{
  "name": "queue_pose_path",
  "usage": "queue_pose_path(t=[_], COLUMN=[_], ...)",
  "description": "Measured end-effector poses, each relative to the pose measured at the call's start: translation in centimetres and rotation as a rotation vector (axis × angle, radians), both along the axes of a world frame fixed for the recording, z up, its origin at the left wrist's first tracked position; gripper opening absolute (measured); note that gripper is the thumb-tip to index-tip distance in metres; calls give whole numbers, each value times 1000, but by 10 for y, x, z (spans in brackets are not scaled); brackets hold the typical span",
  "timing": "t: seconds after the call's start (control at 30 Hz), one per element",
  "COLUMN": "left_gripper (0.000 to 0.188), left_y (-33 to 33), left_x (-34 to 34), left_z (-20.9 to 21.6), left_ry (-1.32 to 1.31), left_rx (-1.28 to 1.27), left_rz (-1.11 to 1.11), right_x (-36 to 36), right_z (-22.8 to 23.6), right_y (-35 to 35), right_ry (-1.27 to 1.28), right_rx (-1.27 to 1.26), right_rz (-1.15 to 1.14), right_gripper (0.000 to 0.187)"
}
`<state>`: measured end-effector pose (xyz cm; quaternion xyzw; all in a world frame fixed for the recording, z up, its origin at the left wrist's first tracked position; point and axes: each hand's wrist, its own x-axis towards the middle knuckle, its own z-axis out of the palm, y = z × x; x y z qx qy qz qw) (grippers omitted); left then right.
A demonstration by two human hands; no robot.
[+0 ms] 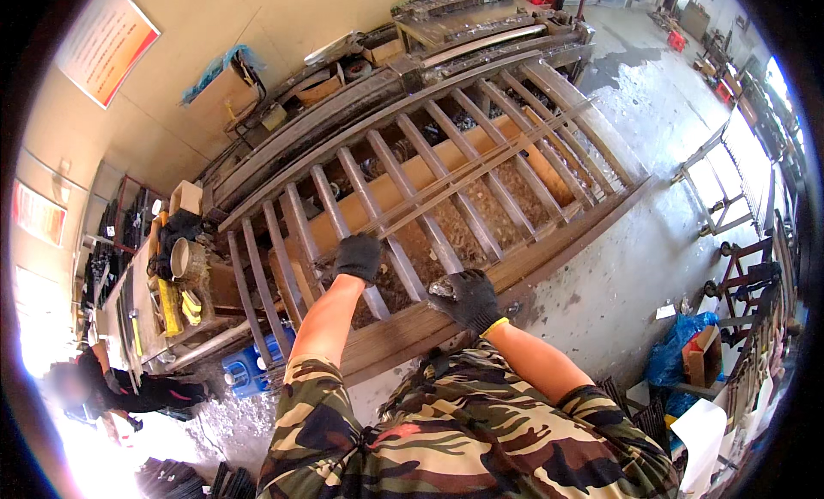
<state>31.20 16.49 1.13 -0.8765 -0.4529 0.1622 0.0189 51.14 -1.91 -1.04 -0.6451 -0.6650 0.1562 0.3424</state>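
My left hand (358, 257), in a dark knitted glove, is closed around the near-left end of thin, long metal bars (481, 170). These bars lie slantwise across the crosspieces of a large metal rack (401, 267). My right hand (472, 300), gloved too with a yellow cuff edge, is curled at the rack's near beam (386, 343). A greyish patch shows at its fingertips; whether that is a held thing or the worn glove cannot be made out. Brown debris and long tan boards (421, 177) show beneath the crosspieces.
Blue plastic containers (246, 372) stand below the rack's left end. At left, a workbench (146, 306) bears yellow tools and a round container. Another person (142, 387) is at the lower left. A wheeled rack (730, 177), a blue bag (674, 353) and a cardboard box (702, 355) are at right.
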Motion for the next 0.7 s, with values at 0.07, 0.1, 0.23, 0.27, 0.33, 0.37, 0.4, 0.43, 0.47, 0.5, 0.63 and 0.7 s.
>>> queue_pose_path(t=[0.07, 0.1, 0.23, 0.27, 0.33, 0.37, 0.4, 0.43, 0.47, 0.5, 0.63, 0.7], left_gripper=[19, 19, 20, 20, 20, 20, 19, 19, 19, 18, 15, 14], left_y=[0, -3, -15, -16, -14, -13, -15, -17, -22, -30, -93, -125], left_x=[-8, -6, 4, 7, 3, -1, -5, -9, -13, -9, 0, -6], left_z=[-24, -21, 0, 4, 3, 1, -4, -8, -13, -8, 18, 19], left_ry=[-62, -45, -2, 3, -40, -60, -65, -69, -73, -54, -14, -89], left_rx=[50, 62, 123, 142, 170, 184, 202, 219, 237, 219, 219, 213], left_rz=[64, 55, 111, 146, 165, 174, 152, 129, 108, 108, 122, 115], right_x=[2, 5, 8, 9, 10, 11, 12, 14, 16, 19, 38, 52], right_z=[1, 10, 8, 5, 3, 3, 5, 7, -2, -19, -6, -17], right_y=[0, 2, 3, 2, 1, 1, -1, -3, 0, 5, 21, 34], right_ry=[-16, -25, 121, 98, 51, 72, 95, 118, 226, 334, 1343, 615], right_rx=[6, -18, 53, 62, 78, 67, 50, 33, 71, 110, -261, -94], right_rz=[16, 31, 73, 74, 90, 99, 109, 120, 153, 174, -56, 91], right_gripper=[37, 36, 33, 33, 32, 30, 28, 27, 24, 22, 23, 30])
